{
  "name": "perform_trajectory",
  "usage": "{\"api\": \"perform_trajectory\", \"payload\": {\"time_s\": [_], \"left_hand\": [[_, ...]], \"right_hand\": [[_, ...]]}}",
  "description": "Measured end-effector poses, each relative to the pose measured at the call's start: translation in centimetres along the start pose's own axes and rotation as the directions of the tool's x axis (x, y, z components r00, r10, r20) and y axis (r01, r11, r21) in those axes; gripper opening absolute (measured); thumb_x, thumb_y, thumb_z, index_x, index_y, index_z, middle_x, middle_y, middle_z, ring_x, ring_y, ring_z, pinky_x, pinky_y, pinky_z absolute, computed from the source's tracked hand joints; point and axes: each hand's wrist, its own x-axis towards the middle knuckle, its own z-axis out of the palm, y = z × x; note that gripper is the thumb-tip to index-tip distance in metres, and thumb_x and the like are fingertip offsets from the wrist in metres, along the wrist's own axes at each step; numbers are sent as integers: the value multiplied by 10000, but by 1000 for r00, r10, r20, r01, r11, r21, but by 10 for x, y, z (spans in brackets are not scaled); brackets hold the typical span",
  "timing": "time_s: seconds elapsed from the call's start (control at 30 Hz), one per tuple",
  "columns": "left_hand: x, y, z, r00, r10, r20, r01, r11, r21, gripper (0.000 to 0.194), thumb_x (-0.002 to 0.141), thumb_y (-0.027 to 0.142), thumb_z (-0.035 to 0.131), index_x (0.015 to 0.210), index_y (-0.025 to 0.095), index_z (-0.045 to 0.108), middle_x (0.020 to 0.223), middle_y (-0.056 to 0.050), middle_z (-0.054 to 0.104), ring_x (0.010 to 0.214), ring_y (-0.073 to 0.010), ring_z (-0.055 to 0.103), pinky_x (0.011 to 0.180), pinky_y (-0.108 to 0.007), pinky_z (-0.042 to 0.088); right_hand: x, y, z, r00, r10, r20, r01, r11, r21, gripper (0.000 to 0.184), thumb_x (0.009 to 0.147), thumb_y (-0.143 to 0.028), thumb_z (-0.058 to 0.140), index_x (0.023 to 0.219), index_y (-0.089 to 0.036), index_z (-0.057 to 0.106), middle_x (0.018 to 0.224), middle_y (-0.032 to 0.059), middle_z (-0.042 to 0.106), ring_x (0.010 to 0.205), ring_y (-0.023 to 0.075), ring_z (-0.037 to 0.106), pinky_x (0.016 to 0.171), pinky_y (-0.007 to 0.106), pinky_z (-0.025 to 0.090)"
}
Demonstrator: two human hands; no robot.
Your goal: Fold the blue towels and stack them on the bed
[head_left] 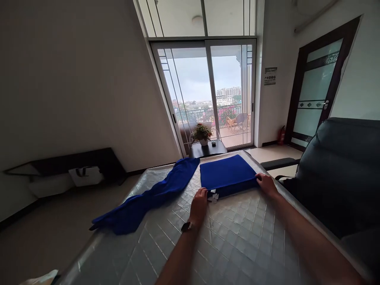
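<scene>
A flat, squared blue cushion-like bundle of cloth (227,172) lies on the plastic-covered mattress (237,237), with white tags at its near left corner. My left hand (199,204), a dark watch on its wrist, is closed on that corner. At the near right corner my right hand (265,183) pinches the edge between thumb and fingers. To the left, a rumpled length of blue cloth (154,198) stretches diagonally across the mattress, apart from both hands.
A black office chair (344,170) stands close on the right. Beyond the mattress is a small dark table (208,148) with a flower pot (202,134), before glass sliding doors (192,87). A low black shelf (80,162) with a white bag (86,176) is at left.
</scene>
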Motion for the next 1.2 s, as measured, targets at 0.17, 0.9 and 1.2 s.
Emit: {"api": "perform_trajectory", "payload": {"time_s": [0.17, 0.9, 1.2], "left_hand": [[0, -10, 12, 999, 37, 23, -37, 999, 28, 234, 1030, 205, 440, 1109, 204, 661, 1194, -107, 710, 1134, -244, 677, 1012, -419, 537], [-5, 10, -5, 988, 75, 137, -100, 978, 185, 114, 921, 202, 598, 961, 209, 704, 1102, -73, 714, 1107, -255, 615, 973, -407, 447], [7, -88, -77, 931, -360, 57, 317, 877, 361, 384, 898, 238, 567, 1263, 200, 680, 1287, -127, 682, 1192, -301, 600, 999, -417, 452]], "right_hand": [[7, 24, 12, 995, -55, -79, 57, 998, 29, 276, 924, -180, 524, 1109, -190, 728, 1240, 99, 733, 1144, 237, 683, 1028, 328, 472], [-6, 12, 29, 978, -210, 11, 199, 907, -372, 252, 933, -207, 482, 1052, -181, 702, 1150, 131, 734, 1123, 278, 653, 979, 395, 469], [-26, 1, 85, 898, -431, 87, 438, 862, -255, 515, 1041, -404, 339, 1482, -232, 541, 1559, 84, 502, 1453, 276, 435, 1210, 499, 334]]}}
